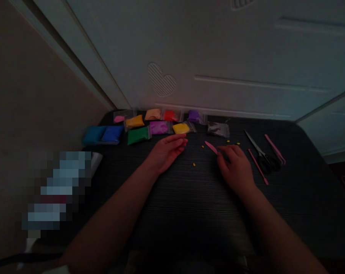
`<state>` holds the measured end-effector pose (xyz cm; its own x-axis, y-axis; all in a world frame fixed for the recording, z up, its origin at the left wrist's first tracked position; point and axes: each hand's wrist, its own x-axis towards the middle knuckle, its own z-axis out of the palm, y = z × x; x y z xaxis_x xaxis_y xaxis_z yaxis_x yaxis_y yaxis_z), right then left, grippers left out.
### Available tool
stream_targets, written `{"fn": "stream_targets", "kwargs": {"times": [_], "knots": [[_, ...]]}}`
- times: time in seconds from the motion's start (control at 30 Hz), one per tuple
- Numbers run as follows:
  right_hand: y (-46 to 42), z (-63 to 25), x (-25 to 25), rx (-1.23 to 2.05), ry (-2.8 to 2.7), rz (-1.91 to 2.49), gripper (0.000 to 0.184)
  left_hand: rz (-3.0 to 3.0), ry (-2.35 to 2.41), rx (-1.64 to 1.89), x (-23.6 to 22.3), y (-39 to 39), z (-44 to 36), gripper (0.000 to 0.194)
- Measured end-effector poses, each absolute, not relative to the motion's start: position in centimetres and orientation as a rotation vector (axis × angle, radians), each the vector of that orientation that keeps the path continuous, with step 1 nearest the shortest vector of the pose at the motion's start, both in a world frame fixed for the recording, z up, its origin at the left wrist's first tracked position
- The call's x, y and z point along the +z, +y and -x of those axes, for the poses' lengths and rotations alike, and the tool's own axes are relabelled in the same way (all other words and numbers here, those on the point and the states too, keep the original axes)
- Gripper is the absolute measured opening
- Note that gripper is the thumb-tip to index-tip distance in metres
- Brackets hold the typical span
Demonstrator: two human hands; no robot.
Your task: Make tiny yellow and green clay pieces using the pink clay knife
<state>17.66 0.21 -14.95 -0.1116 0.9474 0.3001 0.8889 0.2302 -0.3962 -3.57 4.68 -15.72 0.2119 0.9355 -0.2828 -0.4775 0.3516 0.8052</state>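
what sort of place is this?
Probably a home, at a craft table: colored packets and a pink knife-shaped tool lie on it, and the pale panel behind has a heart-shaped relief.

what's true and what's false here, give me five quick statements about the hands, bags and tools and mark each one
1. Two small yellow pieces lie between the left hand and the right hand. True.
2. The left hand's fingers are on a pink tool. False: the pink flat-bladed tool is at the right hand's fingers.
3. The scissors lie to the right of the right hand. True.
4. The bag nearest the scissors is bright orange. False: it is the dark grey bag.
5. The green bag lies to the left of the yellow bag. True.
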Motion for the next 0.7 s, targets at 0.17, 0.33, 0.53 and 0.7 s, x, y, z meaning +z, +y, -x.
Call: {"fn": "stream_targets", "kwargs": {"times": [0.17,0.33,0.53,0.7], "knots": [[0.22,-17.67,-14.98,0.186,-2.001,1.664,0.026,-0.520,0.745,1.083,-15.68,4.72,3.71,0.014],[0.32,-17.66,-15.19,0.206,-1.991,1.630,0.026,-0.394,0.607,1.091,-15.48,4.61,3.87,0.013],[0.40,-17.73,-15.32,0.215,-1.992,1.620,0.025,-0.304,0.483,1.108,-15.46,4.58,4.15,0.012],[0.42,-17.79,-15.42,0.224,-1.975,1.598,0.025,-0.304,0.473,1.100,-15.44,4.57,4.16,0.008]]}}
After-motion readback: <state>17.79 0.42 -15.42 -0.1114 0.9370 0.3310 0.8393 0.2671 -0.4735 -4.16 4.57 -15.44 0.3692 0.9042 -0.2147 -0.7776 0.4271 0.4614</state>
